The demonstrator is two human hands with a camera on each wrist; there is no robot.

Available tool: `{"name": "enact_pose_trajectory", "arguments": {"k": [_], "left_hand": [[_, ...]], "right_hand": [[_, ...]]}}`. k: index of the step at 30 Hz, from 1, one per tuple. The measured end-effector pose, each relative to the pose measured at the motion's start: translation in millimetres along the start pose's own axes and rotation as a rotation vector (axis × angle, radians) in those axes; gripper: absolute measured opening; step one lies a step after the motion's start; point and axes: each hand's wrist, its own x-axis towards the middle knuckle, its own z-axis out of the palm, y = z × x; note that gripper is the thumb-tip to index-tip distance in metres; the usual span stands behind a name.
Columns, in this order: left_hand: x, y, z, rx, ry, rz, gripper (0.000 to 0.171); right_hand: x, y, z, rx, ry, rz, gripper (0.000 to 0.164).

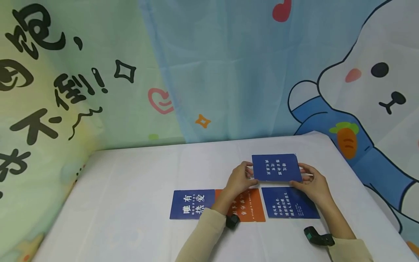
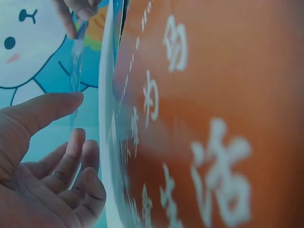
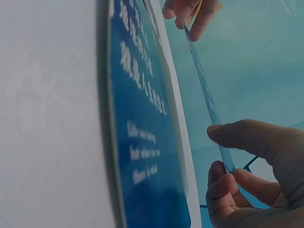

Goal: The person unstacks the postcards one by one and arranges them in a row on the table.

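Both hands hold a blue card (image 1: 275, 168) with white characters by its two short ends, off the white table. My left hand (image 1: 240, 180) pinches its left end between thumb and fingers. At the right end, the thumb and fingers of my right hand (image 1: 314, 187) grip it. The right wrist view shows the held card (image 3: 206, 90) nearly edge-on. Below lie a blue card (image 1: 184, 205) on the left, an orange card (image 1: 253, 205) beside it and another blue card (image 1: 288, 207) on the right. The left wrist and forearm hide part of the orange card.
The white-covered table (image 1: 131, 203) reaches back to a printed cloth backdrop (image 1: 229, 91) with a cartoon figure at the right. Black wrist cameras (image 1: 319, 238) sit on both wrists.
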Motion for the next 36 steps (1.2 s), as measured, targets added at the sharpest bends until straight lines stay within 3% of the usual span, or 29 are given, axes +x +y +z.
{"name": "enact_pose_trajectory", "arguments": {"k": [18,27,36], "left_hand": [[-16.0,-14.1,-18.2,-0.007,0.024,-0.026,0.058],[-25.9,-14.8,-32.6,-0.040,0.074,0.036,0.054],[-35.5,-17.9,-45.2,-0.076,0.075,0.055,0.054]], "right_hand": [[-7,-12,12,0.016,-0.066,-0.059,0.072],[-10,-21,17,0.037,-0.096,-0.089,0.071],[-13,-31,23,0.003,-0.081,-0.089,0.068]]}}
